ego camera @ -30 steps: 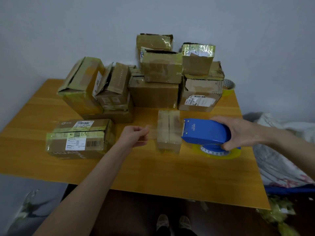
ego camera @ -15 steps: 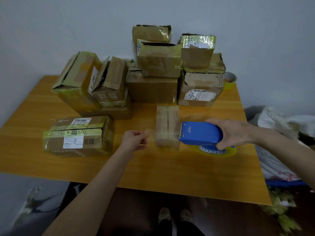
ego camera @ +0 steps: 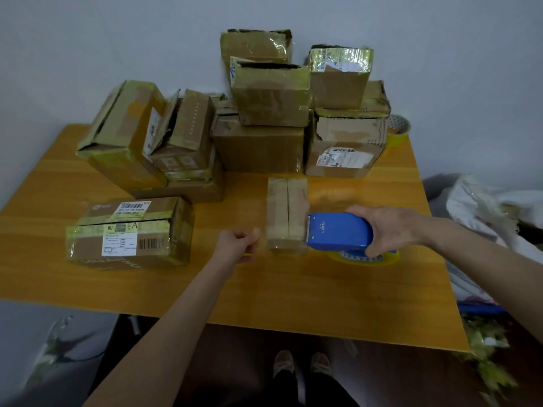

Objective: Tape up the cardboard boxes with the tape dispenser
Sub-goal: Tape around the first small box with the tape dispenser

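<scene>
A small cardboard box [ego camera: 286, 211] stands in the middle of the wooden table [ego camera: 293, 295], its top seam running away from me. My right hand [ego camera: 388, 227] grips the blue tape dispenser [ego camera: 338, 232], which carries a yellowish tape roll, at the box's right side. A strip of clear tape stretches from the dispenser leftward across the near part of the box. My left hand [ego camera: 238, 245] pinches the tape's free end just left of the box.
Several taped cardboard boxes are piled at the back of the table against the wall. A labelled box [ego camera: 126, 233] lies at the left. A spare tape roll [ego camera: 398, 129] sits at the back right corner. Bags and plastic [ego camera: 493, 212] lie right of the table.
Both hands have stayed in nearly the same place, with the tape still stretched across the box. The view has shifted slightly.
</scene>
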`<action>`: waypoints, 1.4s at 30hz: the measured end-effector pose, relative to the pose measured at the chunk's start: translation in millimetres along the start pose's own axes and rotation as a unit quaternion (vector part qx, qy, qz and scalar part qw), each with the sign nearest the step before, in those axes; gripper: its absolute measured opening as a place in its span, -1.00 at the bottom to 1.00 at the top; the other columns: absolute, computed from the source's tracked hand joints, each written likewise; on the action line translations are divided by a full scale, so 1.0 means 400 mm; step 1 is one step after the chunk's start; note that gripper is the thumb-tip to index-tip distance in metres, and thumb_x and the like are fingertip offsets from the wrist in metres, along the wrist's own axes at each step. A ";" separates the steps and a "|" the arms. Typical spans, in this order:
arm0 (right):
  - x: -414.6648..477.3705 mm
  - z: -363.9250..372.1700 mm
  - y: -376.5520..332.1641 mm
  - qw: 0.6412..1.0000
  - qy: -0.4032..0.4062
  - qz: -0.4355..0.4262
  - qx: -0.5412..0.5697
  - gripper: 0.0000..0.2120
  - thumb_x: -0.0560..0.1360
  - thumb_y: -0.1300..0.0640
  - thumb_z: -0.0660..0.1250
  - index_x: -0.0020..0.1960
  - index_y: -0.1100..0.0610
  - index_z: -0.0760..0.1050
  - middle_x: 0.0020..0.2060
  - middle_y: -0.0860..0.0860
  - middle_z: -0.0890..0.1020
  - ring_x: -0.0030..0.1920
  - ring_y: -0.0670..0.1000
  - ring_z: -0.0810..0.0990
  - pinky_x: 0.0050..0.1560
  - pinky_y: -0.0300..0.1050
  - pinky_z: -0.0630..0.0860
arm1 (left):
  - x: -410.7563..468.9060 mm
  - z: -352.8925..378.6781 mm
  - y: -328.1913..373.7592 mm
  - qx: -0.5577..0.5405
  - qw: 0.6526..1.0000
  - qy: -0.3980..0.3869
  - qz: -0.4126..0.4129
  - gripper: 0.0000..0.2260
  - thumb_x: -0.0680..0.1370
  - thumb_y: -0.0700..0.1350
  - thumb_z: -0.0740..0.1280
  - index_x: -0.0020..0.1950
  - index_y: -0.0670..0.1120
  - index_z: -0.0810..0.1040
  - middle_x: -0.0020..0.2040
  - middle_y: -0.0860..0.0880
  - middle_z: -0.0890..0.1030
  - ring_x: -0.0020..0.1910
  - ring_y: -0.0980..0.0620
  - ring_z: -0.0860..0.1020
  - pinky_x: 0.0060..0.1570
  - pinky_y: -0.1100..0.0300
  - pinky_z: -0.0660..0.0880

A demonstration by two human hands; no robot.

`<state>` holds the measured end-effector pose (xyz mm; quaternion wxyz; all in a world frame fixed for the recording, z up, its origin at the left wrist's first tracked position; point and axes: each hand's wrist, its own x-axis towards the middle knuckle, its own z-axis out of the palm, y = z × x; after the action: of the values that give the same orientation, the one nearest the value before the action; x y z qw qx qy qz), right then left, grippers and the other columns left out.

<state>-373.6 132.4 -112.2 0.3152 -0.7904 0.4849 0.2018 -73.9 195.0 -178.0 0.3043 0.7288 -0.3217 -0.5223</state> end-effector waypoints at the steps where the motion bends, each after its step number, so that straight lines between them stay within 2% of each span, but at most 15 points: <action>1: 0.004 0.004 -0.003 1.000 -0.003 0.001 -0.008 -0.26 0.32 0.06 0.48 0.36 -0.21 0.17 0.00 -0.12 0.53 -0.03 -0.02 0.56 -0.08 0.03 0.61 | -0.002 0.001 -0.001 0.007 1.000 0.002 0.005 -0.79 0.53 -0.07 0.40 -0.19 -0.18 0.53 -0.27 -0.07 0.58 -0.24 0.03 0.56 -0.18 0.06 0.63; 3: 0.012 0.009 -0.008 1.000 -0.006 0.005 -0.013 -0.27 0.32 0.05 0.48 0.35 -0.21 0.16 -0.01 -0.12 0.53 -0.06 -0.02 0.56 -0.10 0.03 0.61 | -0.001 0.001 -0.004 0.026 1.000 0.010 0.012 -0.79 0.53 -0.04 0.40 -0.11 -0.20 0.58 -0.20 -0.12 0.63 -0.21 -0.02 0.57 -0.07 -0.09 0.62; 6: 0.014 0.008 -0.010 1.000 -0.004 0.004 -0.020 -0.28 0.33 0.05 0.48 0.35 -0.18 0.17 -0.05 -0.12 0.52 -0.09 -0.05 0.55 -0.12 -0.01 0.60 | 0.010 -0.019 -0.002 0.147 0.989 0.011 -0.007 -0.59 0.53 0.01 0.39 0.31 -0.14 0.49 -0.12 -0.19 0.65 -0.22 -0.09 0.63 -0.26 0.03 0.61; 8: 0.009 0.005 -0.005 1.000 0.002 -0.001 -0.025 -0.28 0.33 0.04 0.48 0.36 -0.16 0.18 -0.05 -0.11 0.51 -0.07 -0.03 0.55 -0.09 -0.01 0.60 | 0.012 -0.045 -0.001 0.270 0.961 0.058 0.027 -0.56 0.57 -0.01 0.33 0.42 -0.10 0.41 -0.07 -0.15 0.65 -0.17 -0.10 0.65 -0.22 0.04 0.62; 10: 0.006 0.005 0.000 0.999 0.013 -0.003 -0.033 -0.28 0.33 0.03 0.49 0.36 -0.15 0.18 -0.07 -0.12 0.50 -0.07 -0.02 0.54 -0.11 -0.02 0.59 | -0.003 -0.054 -0.003 0.359 0.907 0.144 0.165 -0.67 0.61 -0.07 0.26 0.36 -0.12 0.49 0.13 -0.15 0.61 -0.02 -0.08 0.62 -0.01 0.02 0.59; 11: 0.006 0.005 0.001 0.999 0.013 -0.003 -0.033 -0.28 0.33 0.03 0.49 0.36 -0.15 0.18 -0.07 -0.12 0.50 -0.08 -0.02 0.54 -0.12 -0.02 0.58 | -0.025 -0.042 0.003 0.376 0.877 0.153 0.255 -0.69 0.61 -0.10 0.23 0.33 -0.12 0.51 0.21 -0.14 0.57 0.04 -0.05 0.59 0.07 0.05 0.56; 13: 0.010 0.009 0.000 1.000 0.011 -0.003 -0.028 -0.28 0.32 0.01 0.49 0.36 -0.15 0.18 -0.04 -0.12 0.51 -0.05 -0.02 0.54 -0.10 0.00 0.60 | -0.081 0.014 0.027 0.396 0.829 0.079 0.388 -0.65 0.61 -0.11 0.16 0.39 -0.08 0.45 0.37 -0.07 0.46 0.24 0.01 0.49 0.26 0.12 0.43; 14: 0.011 0.011 -0.001 0.999 0.014 -0.005 -0.029 -0.28 0.32 -0.02 0.49 0.35 -0.15 0.18 -0.02 -0.12 0.51 -0.03 -0.01 0.54 -0.07 0.02 0.60 | -0.101 0.049 0.031 0.424 0.805 0.018 0.414 -0.61 0.62 -0.12 0.12 0.47 -0.06 0.33 0.47 -0.02 0.32 0.39 0.03 0.35 0.39 0.14 0.28; 16: 0.008 0.016 -0.002 0.999 0.026 -0.008 -0.043 -0.28 0.31 -0.15 0.50 0.34 -0.15 0.19 0.01 -0.12 0.52 0.00 -0.01 0.54 -0.04 0.03 0.58 | -0.102 0.099 0.015 0.505 0.759 -0.060 0.406 -0.52 0.67 -0.10 0.04 0.56 -0.04 -0.05 0.54 0.05 -0.09 0.54 0.10 -0.08 0.51 0.17 -0.11; 18: 0.003 0.021 -0.001 0.997 0.044 -0.009 -0.060 -0.26 0.30 -0.28 0.48 0.33 -0.16 0.18 0.03 -0.13 0.52 0.00 -0.02 0.52 -0.04 -0.02 0.56 | -0.077 0.106 -0.007 0.560 0.733 -0.075 0.379 -0.48 0.69 -0.03 -0.01 0.51 -0.03 -0.28 0.50 0.05 -0.30 0.49 0.12 -0.32 0.51 0.14 -0.25; 23: -0.006 0.033 0.014 0.995 0.071 -0.025 -0.071 -0.30 0.33 -0.21 0.44 0.35 -0.18 0.17 -0.02 -0.11 0.52 -0.05 0.00 0.53 -0.14 -0.04 0.57 | -0.059 0.090 -0.027 0.620 0.690 -0.069 0.367 -0.43 0.67 0.09 -0.04 0.48 -0.03 -0.36 0.49 0.01 -0.37 0.46 0.10 -0.38 0.43 0.19 -0.36; 31: -0.037 0.036 0.088 0.998 0.047 -0.009 -0.044 -0.31 0.30 -0.14 0.47 0.32 -0.21 0.19 -0.10 -0.16 0.53 -0.12 -0.07 0.54 -0.17 -0.08 0.54 | -0.053 0.079 -0.027 0.609 0.692 -0.065 0.384 -0.42 0.66 0.11 -0.01 0.51 -0.03 -0.30 0.50 0.03 -0.31 0.48 0.12 -0.31 0.40 0.21 -0.37; 34: -0.075 0.028 0.123 0.997 0.028 0.020 -0.074 -0.34 0.32 -0.15 0.45 0.31 -0.22 0.20 -0.12 -0.18 0.53 -0.17 -0.14 0.51 -0.21 -0.15 0.49 | -0.049 0.087 -0.030 0.602 0.690 -0.059 0.397 -0.41 0.62 0.14 -0.04 0.53 -0.05 -0.22 0.51 0.03 -0.26 0.49 0.10 -0.26 0.39 0.19 -0.39; 38: -0.057 0.034 0.094 0.990 0.029 0.013 -0.138 -0.43 0.35 -0.23 0.38 0.27 -0.20 0.22 -0.14 -0.18 0.52 -0.14 -0.07 0.52 -0.20 -0.13 0.49 | -0.044 0.085 -0.033 0.598 0.689 -0.043 0.406 -0.40 0.60 0.17 -0.05 0.57 -0.07 -0.05 0.54 0.00 -0.12 0.51 0.08 -0.12 0.43 0.12 -0.28; 42: -0.012 0.034 0.055 0.986 0.014 0.010 -0.167 -0.49 0.36 -0.26 0.36 0.20 -0.15 0.27 -0.15 -0.14 0.52 -0.11 -0.02 0.54 -0.19 -0.11 0.50 | -0.048 0.087 -0.030 0.577 0.707 -0.059 0.405 -0.40 0.60 0.14 0.01 0.57 -0.02 -0.13 0.54 0.04 -0.19 0.48 0.15 -0.24 0.41 0.23 -0.35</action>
<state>-395.5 137.9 -125.6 0.1701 -0.8299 0.4565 0.2719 -110.0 213.9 -185.9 -0.0127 0.5295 -0.8420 -0.1027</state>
